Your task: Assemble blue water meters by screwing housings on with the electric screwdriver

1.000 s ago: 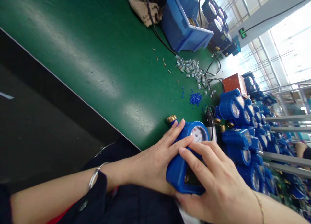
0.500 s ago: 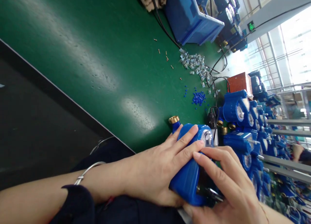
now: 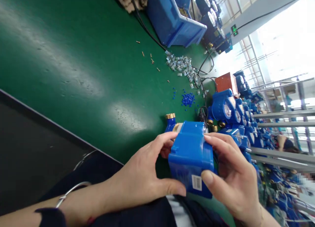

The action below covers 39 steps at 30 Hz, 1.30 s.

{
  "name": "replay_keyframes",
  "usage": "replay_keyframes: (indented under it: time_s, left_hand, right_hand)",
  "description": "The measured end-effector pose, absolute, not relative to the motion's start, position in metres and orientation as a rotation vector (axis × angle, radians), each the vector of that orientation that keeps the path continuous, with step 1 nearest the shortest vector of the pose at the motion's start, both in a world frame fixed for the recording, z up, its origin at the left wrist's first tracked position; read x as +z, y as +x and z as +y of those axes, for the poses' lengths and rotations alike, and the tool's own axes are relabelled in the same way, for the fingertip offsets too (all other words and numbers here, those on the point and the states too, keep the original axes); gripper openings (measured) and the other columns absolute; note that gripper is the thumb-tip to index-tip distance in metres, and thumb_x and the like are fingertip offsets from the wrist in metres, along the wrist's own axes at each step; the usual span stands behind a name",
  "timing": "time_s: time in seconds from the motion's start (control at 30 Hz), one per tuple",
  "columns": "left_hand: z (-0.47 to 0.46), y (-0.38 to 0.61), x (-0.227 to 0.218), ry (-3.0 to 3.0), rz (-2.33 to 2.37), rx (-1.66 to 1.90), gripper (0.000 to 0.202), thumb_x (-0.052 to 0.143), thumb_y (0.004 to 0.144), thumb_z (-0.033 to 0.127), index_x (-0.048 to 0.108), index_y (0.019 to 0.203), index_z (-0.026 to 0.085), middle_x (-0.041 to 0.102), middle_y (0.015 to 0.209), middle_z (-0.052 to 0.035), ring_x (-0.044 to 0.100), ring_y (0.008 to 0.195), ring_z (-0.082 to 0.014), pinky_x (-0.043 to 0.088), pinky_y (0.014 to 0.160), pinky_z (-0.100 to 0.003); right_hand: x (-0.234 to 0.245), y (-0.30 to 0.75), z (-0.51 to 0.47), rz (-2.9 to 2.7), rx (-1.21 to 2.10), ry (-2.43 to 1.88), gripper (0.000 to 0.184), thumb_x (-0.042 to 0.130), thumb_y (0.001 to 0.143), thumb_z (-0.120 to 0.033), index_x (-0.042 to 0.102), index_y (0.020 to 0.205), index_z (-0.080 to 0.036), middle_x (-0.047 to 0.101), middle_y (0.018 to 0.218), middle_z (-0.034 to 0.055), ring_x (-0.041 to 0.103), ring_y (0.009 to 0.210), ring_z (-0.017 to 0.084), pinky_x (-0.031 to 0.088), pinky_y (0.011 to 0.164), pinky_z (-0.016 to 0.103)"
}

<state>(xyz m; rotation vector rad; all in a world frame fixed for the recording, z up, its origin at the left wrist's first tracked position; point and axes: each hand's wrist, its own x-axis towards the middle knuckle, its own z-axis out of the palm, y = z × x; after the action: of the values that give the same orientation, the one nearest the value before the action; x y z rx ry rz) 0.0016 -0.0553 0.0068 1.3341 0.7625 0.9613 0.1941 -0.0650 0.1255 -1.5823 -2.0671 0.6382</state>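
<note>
Blue housing (image 3: 190,154) (glossy, boxy), newly turned, between both hands (image 3: 233,177)

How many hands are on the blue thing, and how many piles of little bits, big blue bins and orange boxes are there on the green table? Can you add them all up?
Hands on the blue casing: 2 (left hand, right hand)
Piles: 2 (blue bits, clear bits)
Big blue bin: 1
Orange box: 1
Total: 6
</note>
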Motion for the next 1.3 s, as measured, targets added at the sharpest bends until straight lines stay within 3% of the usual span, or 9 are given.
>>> replay_keyframes:
  time_s: [0.2, 0.33, 0.43, 0.63, 0.73, 0.83, 0.97, 1.13, 1.3]
  left_hand:
    - [-0.055, 0.02, 0.016, 1.052, 0.638, 0.916, 0.069, 0.076, 0.081, 0.048, 0.04, 0.137, 0.032, 0.061, 0.13, -0.0072, 0.065, 0.115, -0.0279, 0.058, 0.093, -0.042]
    - [-0.055, 0.028, 0.009, 1.529, 0.776, 1.165, 0.116, 0.088, 0.064, 0.05, 0.016, 0.153, 0.036, 0.026, 0.156, -0.0139, 0.036, 0.141, -0.0409, 0.043, 0.109, -0.06]
    - [-0.049, 0.036, -0.001, 1.978, 0.661, 1.444, 0.118, 0.082, 0.07, 0.054, 0.003, 0.156, 0.037, 0.008, 0.161, -0.0131, 0.013, 0.149, -0.0428, 0.023, 0.118, -0.068]
    - [-0.04, 0.055, 0.003, 2.106, 0.664, 1.532, 0.093, 0.08, 0.077, 0.026, 0.022, 0.15, 0.02, 0.021, 0.155, -0.0191, 0.017, 0.149, -0.044, 0.024, 0.119, -0.066]
    - [-0.034, 0.056, 0.009, 2.069, 0.677, 1.561, 0.083, 0.077, 0.077, 0.024, 0.029, 0.144, 0.011, 0.025, 0.152, -0.0225, 0.025, 0.146, -0.0405, 0.028, 0.119, -0.06]
    - [-0.025, 0.05, 0.011, 2.069, 0.637, 1.53, 0.087, 0.077, 0.074, 0.032, 0.03, 0.143, 0.006, 0.028, 0.15, -0.0247, 0.029, 0.143, -0.0382, 0.03, 0.12, -0.056]
    - [-0.015, 0.042, 0.013, 2.088, 0.61, 1.481, 0.093, 0.076, 0.07, 0.036, 0.03, 0.143, 0.003, 0.03, 0.146, -0.0249, 0.028, 0.142, -0.0381, 0.029, 0.12, -0.055]
    - [-0.014, 0.039, 0.019, 2.096, 0.655, 1.371, 0.092, 0.074, 0.069, 0.033, 0.029, 0.144, 0.005, 0.031, 0.146, -0.0232, 0.027, 0.143, -0.0373, 0.03, 0.119, -0.054]
    - [-0.011, 0.034, 0.029, 2.15, 0.653, 1.252, 0.093, 0.073, 0.071, 0.032, 0.026, 0.147, 0.007, 0.021, 0.155, -0.0245, 0.022, 0.147, -0.0373, 0.027, 0.12, -0.053]
  right_hand:
    - [0.117, 0.208, -0.068, -1.827, 0.777, -1.577, 0.048, 0.074, 0.082, -0.042, 0.059, 0.126, -0.03, 0.052, 0.124, 0.0076, 0.055, 0.11, 0.025, 0.049, 0.091, 0.038]
    - [0.114, 0.211, -0.07, -1.729, 0.793, -1.584, 0.045, 0.075, 0.081, -0.041, 0.061, 0.123, -0.031, 0.053, 0.122, 0.0052, 0.055, 0.108, 0.022, 0.048, 0.09, 0.034]
    - [0.115, 0.213, -0.066, -1.649, 0.821, -1.618, 0.044, 0.075, 0.081, -0.043, 0.062, 0.121, -0.031, 0.058, 0.118, 0.0032, 0.057, 0.102, 0.019, 0.049, 0.084, 0.028]
    - [0.122, 0.223, -0.047, -1.504, 0.951, -1.667, 0.038, 0.069, 0.086, -0.049, 0.063, 0.12, -0.032, 0.063, 0.108, 0.0015, 0.062, 0.084, 0.014, 0.053, 0.072, 0.022]
    - [0.134, 0.235, -0.041, -1.792, 1.013, -1.687, 0.062, 0.064, 0.085, -0.064, 0.051, 0.136, -0.032, 0.05, 0.138, 0.0067, 0.059, 0.116, 0.024, 0.055, 0.095, 0.034]
    - [0.145, 0.25, -0.036, -2.369, 0.958, -1.538, 0.12, 0.074, 0.064, -0.076, 0.013, 0.156, -0.03, 0.01, 0.163, 0.0095, 0.019, 0.15, 0.035, 0.033, 0.12, 0.049]
    - [0.149, 0.256, -0.023, -2.754, 0.722, -1.162, 0.148, 0.089, 0.05, -0.064, -0.006, 0.156, -0.023, -0.011, 0.163, 0.0156, -0.004, 0.152, 0.038, 0.021, 0.123, 0.053]
    - [0.149, 0.244, -0.018, -2.821, 0.703, -1.026, 0.143, 0.094, 0.051, -0.053, -0.001, 0.156, -0.031, -0.007, 0.163, 0.0158, 0.003, 0.151, 0.042, 0.028, 0.12, 0.059]
    - [0.151, 0.235, -0.028, -2.757, 0.635, -1.185, 0.123, 0.086, 0.062, -0.014, 0.009, 0.155, -0.029, 0.008, 0.161, 0.0153, 0.013, 0.15, 0.04, 0.031, 0.119, 0.059]
